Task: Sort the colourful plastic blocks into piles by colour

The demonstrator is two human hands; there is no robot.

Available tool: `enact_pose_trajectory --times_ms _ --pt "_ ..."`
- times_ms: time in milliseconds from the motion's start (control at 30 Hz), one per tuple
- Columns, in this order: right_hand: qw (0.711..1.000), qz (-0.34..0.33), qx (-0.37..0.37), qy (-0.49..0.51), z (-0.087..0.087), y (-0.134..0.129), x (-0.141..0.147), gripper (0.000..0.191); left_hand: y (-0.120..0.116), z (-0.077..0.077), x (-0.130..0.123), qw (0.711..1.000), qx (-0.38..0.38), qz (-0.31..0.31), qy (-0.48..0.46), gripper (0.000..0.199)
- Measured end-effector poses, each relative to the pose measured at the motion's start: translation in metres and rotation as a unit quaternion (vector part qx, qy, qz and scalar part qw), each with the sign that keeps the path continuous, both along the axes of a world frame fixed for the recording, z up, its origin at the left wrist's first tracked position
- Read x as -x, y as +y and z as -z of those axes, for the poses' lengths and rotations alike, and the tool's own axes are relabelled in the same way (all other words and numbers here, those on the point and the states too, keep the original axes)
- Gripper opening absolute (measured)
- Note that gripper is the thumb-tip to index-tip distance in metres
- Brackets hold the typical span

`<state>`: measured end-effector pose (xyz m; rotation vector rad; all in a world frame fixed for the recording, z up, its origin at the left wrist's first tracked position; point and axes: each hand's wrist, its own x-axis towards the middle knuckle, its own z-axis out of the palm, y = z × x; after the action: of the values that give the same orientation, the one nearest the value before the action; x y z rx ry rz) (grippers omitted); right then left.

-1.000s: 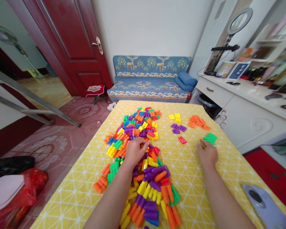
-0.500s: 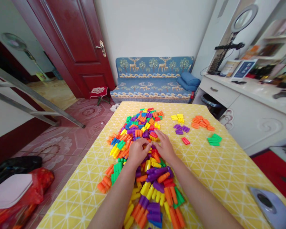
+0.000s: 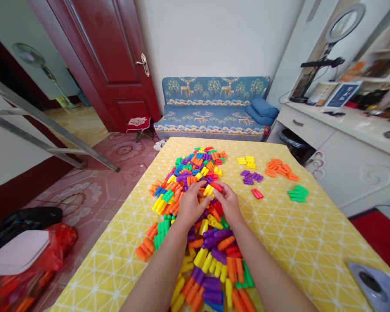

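Both my hands are over a long heap of bullet-shaped plastic building blocks [image 3: 214,260] in several colours. My left hand [image 3: 192,204] has its fingers curled, with thumb and fingers at a yellow block [image 3: 209,190]. Against that yellow block lies a red block [image 3: 216,186], gripped by the fingers of my right hand [image 3: 229,203]. The two blocks look joined, though fingers partly hide where they meet. Right of the heap lie small single-colour groups: yellow blocks [image 3: 246,162], purple blocks [image 3: 251,177], orange blocks [image 3: 281,168], green blocks [image 3: 298,193] and a red block [image 3: 257,193].
A yellow patterned cloth [image 3: 279,242] covers the table. A phone-like device [image 3: 373,284] lies at its near right corner. Beyond the table stands a blue sofa [image 3: 214,115]; a white cabinet [image 3: 354,164] is on the right. A metal ladder [image 3: 68,143] leans at the left.
The red and yellow blocks that lay under my right fingers are now held up between both hands. My right hand has closed on them. The view has shifted slightly.
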<state>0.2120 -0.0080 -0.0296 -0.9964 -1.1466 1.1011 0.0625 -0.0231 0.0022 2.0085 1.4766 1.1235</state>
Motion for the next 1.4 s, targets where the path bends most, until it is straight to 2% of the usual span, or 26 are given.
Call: enact_pose_trajectory --times_ms 133,300,367,433,500,600,633,667,733,833,933,1000,1100,1200,1267,1333,1400 --pt "1.000 -0.009 -0.007 -0.020 -0.004 -0.008 0.000 0.036 0.000 -0.001 0.001 1.000 0.010 0.019 0.020 0.033" --pt "0.999 0.015 -0.019 -0.041 -0.007 -0.012 -0.002 0.032 0.000 0.000 0.002 0.999 0.020 0.025 0.019 0.030" --pt "0.998 0.052 -0.026 -0.036 -0.009 -0.010 -0.009 0.029 0.001 0.001 0.003 0.999 0.019 0.020 0.024 0.029" --pt "0.990 0.124 -0.041 -0.043 -0.009 -0.004 -0.028 0.029 0.001 0.002 0.003 0.999 0.019 0.014 0.026 0.028" --pt "0.968 0.227 -0.064 -0.086 -0.006 0.003 -0.059 0.032 0.001 0.003 0.003 0.999 0.022 0.010 0.027 0.028" --pt "0.892 0.400 -0.076 -0.198 0.008 0.010 -0.116 0.039 0.001 0.003 0.003 0.999 0.028 0.007 0.032 0.028" --pt "0.865 0.438 -0.072 -0.232 0.014 0.012 -0.134 0.041 0.001 0.003 0.002 0.999 0.029 0.007 0.033 0.028" --pt "0.849 0.449 -0.068 -0.270 0.021 0.012 -0.149 0.041 0.001 0.002 0.002 0.999 0.030 0.006 0.034 0.028" --pt "0.835 0.422 -0.057 -0.348 0.033 0.013 -0.168 0.041 0.001 0.001 0.002 0.999 0.030 0.007 0.035 0.028" --pt "0.821 0.375 -0.042 -0.430 0.043 0.011 -0.169 0.039 0.001 0.000 0.002 0.999 0.030 0.008 0.033 0.029" --pt "0.800 0.401 -0.052 -0.444 0.038 0.009 -0.155 0.034 0.001 0.000 0.002 0.999 0.029 0.008 0.030 0.028" --pt "0.797 0.417 -0.088 -0.428 0.028 0.006 -0.142 0.030 0.002 0.001 0.003 0.999 0.028 0.009 0.028 0.028" --pt "0.830 0.373 -0.176 -0.376 0.010 -0.002 -0.116 0.027 0.001 0.001 0.003 0.999 0.026 0.011 0.026 0.028" --pt "0.887 0.246 -0.231 -0.316 -0.006 -0.012 -0.081 0.022 0.001 0.000 0.003 0.999 0.020 0.018 0.017 0.028" --pt "0.917 0.145 -0.229 -0.292 -0.012 -0.018 -0.057 0.019 0.001 0.000 0.003 0.999 0.015 0.031 -0.001 0.029" --pt "0.933 0.060 -0.213 -0.283 -0.014 -0.022 -0.038 0.019 0.001 -0.001 0.003 0.999 0.010 0.048 -0.022 0.029" --pt "0.938 0.019 -0.201 -0.281 -0.014 -0.024 -0.025 0.025 0.001 -0.002 0.003 0.997 0.010 0.060 -0.039 0.029"
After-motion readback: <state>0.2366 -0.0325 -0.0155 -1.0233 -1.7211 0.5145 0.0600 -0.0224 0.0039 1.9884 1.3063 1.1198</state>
